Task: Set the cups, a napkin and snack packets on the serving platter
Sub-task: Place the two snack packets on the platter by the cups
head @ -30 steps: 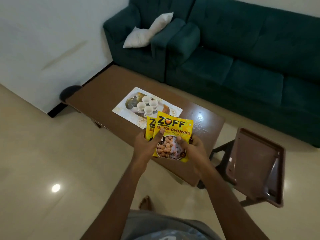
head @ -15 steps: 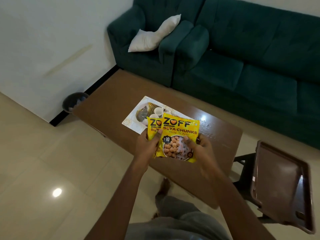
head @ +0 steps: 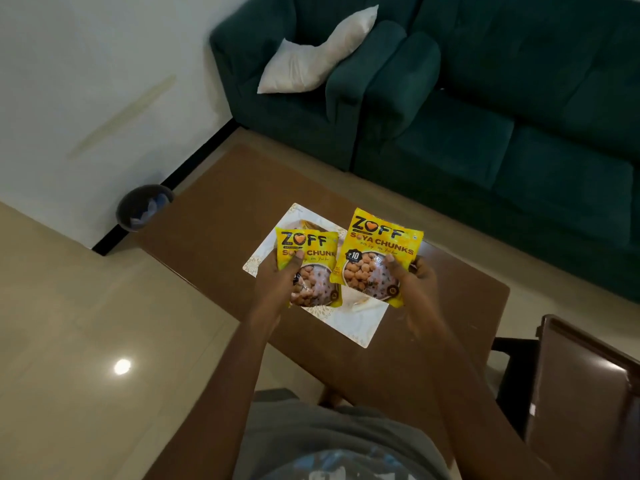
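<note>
Two yellow soya chunks snack packets hang side by side above the white serving platter (head: 360, 323) on the brown table. My left hand (head: 280, 275) grips the smaller-looking left packet (head: 308, 251) by its lower left side. My right hand (head: 414, 280) grips the right packet (head: 381, 244) by its lower right corner. The packets and my hands hide the cups and most of the platter's middle. A pale napkin (head: 367, 304) shows on the platter below the right packet.
The brown table (head: 214, 220) stretches from the wall toward me. A dark green sofa (head: 519, 109) with a white cushion (head: 311, 60) stands behind it. A black bin (head: 143, 207) sits by the wall at the left. A brown chair (head: 585, 386) stands at the right.
The two packets were overlapped in front of me; they are now apart, one in each hand. I have come closer to the table, and the packets now sit over the platter.
</note>
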